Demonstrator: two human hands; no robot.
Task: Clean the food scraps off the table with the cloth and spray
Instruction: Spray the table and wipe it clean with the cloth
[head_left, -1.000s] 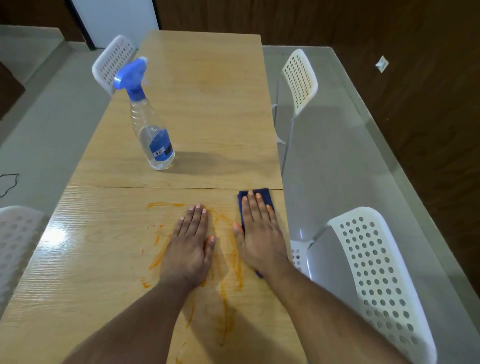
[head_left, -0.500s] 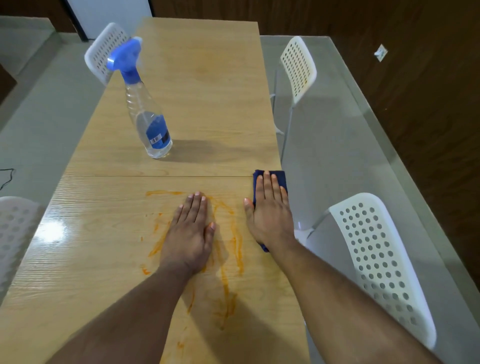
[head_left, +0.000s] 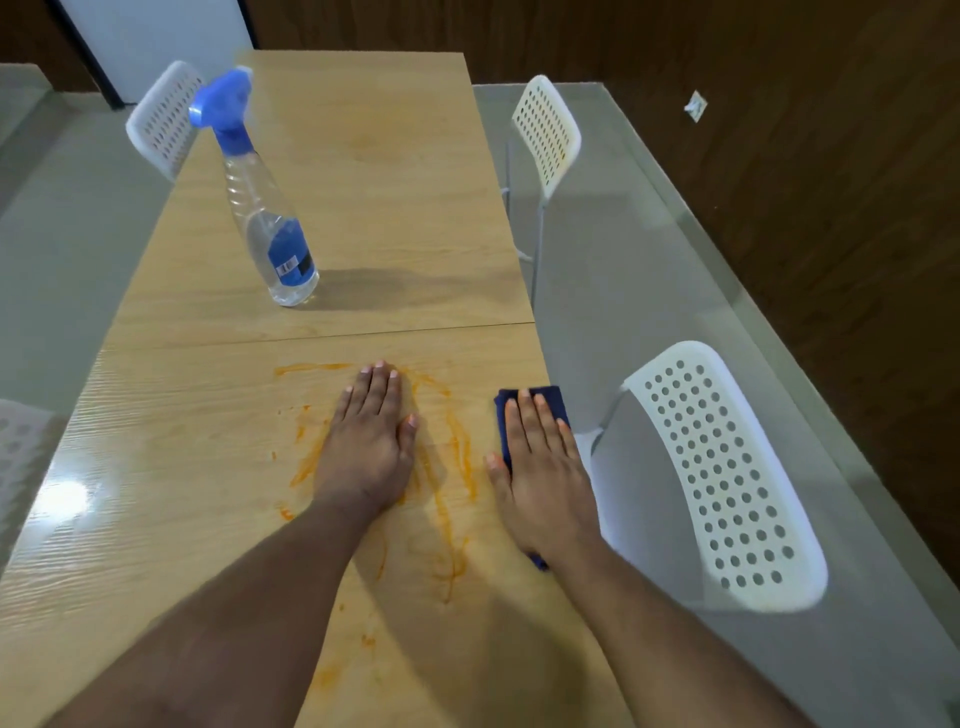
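Right hand (head_left: 545, 467), fingers straight, together, presses cloth (head_left: 545, 402) flat beside orange smears (head_left: 457, 452) for wiping; left hand (head_left: 369, 447) flat, steadying on bench (head_left: 156, 467).

Cloth (head_left: 530, 410) — mostly under right hand (head_left: 545, 488)

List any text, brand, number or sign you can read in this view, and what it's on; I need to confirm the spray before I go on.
No text can be read.
Spray bottle: its blue label carries a white barcode patch, but the digits and any brand name are too small and blurred to read.
Small white object on the wall: no lettering can be made out.
Cloth, table and white chairs: no markings visible.
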